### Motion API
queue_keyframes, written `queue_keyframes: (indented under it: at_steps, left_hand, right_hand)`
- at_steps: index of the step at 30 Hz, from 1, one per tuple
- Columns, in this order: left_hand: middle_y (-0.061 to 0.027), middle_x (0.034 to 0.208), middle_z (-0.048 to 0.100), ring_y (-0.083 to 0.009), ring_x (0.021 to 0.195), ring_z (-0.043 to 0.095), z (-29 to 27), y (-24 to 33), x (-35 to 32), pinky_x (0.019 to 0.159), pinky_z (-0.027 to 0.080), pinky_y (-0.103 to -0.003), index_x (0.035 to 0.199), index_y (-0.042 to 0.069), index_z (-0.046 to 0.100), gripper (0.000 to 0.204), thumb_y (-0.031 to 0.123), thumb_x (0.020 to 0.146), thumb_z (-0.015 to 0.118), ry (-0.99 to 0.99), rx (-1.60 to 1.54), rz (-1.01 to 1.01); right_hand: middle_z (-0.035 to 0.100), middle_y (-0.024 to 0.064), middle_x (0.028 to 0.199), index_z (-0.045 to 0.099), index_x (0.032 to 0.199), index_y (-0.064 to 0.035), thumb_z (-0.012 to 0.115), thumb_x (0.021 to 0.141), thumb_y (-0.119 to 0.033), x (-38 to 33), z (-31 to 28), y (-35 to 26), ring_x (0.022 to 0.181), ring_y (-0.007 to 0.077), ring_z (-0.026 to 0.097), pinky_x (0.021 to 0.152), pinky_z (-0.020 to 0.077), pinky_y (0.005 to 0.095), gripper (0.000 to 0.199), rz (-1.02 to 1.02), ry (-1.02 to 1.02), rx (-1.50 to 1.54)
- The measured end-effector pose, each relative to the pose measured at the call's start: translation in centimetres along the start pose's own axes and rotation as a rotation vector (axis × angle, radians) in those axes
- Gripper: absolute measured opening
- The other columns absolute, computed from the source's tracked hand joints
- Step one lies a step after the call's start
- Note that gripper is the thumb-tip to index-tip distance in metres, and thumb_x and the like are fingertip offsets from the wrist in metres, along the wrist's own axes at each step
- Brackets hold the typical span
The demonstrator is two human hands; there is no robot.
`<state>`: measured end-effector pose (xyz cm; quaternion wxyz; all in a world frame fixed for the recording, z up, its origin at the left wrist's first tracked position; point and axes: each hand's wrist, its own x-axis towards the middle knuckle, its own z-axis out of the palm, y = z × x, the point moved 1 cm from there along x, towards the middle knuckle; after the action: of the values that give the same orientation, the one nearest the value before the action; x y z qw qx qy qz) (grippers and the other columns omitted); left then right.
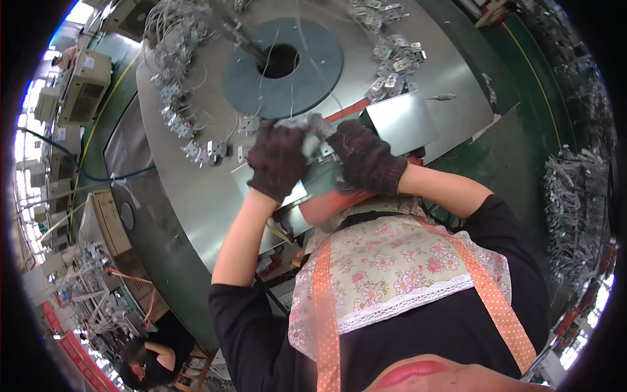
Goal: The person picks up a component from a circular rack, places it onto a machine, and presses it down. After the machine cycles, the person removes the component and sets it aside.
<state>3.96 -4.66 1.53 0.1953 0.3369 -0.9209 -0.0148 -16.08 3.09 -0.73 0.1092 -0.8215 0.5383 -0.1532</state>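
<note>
Both hands wear dark knitted gloves and work close together at the near edge of a metal tabletop (202,215). My left hand (279,159) is closed, its fingers curled inward. My right hand (367,157) is closed too, its knuckles turned up. Between them sits a blurred grey-white cluster of small metal parts with wires (317,138); the fingers hide exactly what each hand grips. Under the hands lies a greenish plate (326,178) beside a red-orange strip (330,206). A shiny sheet-metal panel (401,121) stands just right of my right hand.
A blue-grey disc (323,72) with a pole (245,42) through its middle rises beyond my hands. Small metal parts with wires (173,98) line the left side; another pile (395,65) lies on the right. Wired parts hang in a bundle (575,209) at far right. A person (153,359) sits lower left.
</note>
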Motion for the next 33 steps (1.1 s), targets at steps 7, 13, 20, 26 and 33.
queue_keyframes:
  at_steps: [7,13,20,26,33]
  left_hand:
    - [-0.0164,0.110,0.072,-0.0325,0.110,0.066,1.6,5.8,1.4,0.108,0.044,-0.046,0.116,0.009,0.070,0.045,0.040,0.083,0.071,-0.259,0.016,0.008]
    - [-0.0175,0.125,0.069,-0.0332,0.122,0.062,1.7,6.7,0.6,0.113,0.040,-0.048,0.130,0.005,0.064,0.055,0.042,0.089,0.067,-0.290,0.108,-0.128]
    - [-0.0195,0.131,0.065,-0.0339,0.127,0.060,2.4,6.9,0.6,0.115,0.039,-0.048,0.135,0.000,0.059,0.058,0.042,0.093,0.064,-0.277,0.078,-0.186]
    - [-0.0200,0.127,0.067,-0.0355,0.124,0.062,1.9,7.2,0.9,0.114,0.039,-0.049,0.132,0.000,0.061,0.057,0.041,0.092,0.065,-0.304,0.051,-0.196]
    - [-0.0205,0.122,0.070,-0.0385,0.119,0.064,2.2,7.2,0.5,0.113,0.039,-0.050,0.130,0.000,0.062,0.055,0.039,0.092,0.066,-0.150,0.026,-0.167]
  right_hand:
    - [0.059,0.0271,0.115,0.056,0.129,0.0007,0.067,0.078,-0.018,0.8,-1.5,2.0,0.108,0.0450,0.059,0.091,0.0511,0.0521,0.055,-0.148,-0.105,0.308]
    - [0.060,0.0212,0.129,0.059,0.127,-0.0035,0.059,0.085,-0.011,0.1,-6.9,8.7,0.114,0.0422,0.060,0.096,0.0516,0.0461,0.043,-0.240,0.225,0.201]
    - [0.050,0.0247,0.141,0.062,0.130,-0.0164,0.068,0.080,-0.007,-1.0,-7.0,20.4,0.120,0.0418,0.059,0.101,0.0502,0.0493,0.051,0.375,0.197,-0.081]
    - [0.053,0.0201,0.130,0.064,0.112,-0.0150,0.061,0.081,-0.009,-0.5,-6.0,22.1,0.108,0.0401,0.060,0.091,0.0514,0.0486,0.032,0.272,0.554,-0.232]
    - [0.057,0.0177,0.111,0.064,0.106,-0.0119,0.068,0.082,-0.014,-3.3,-10.5,19.9,0.097,0.0359,0.062,0.080,0.0515,0.0488,0.024,0.088,0.534,-0.557]
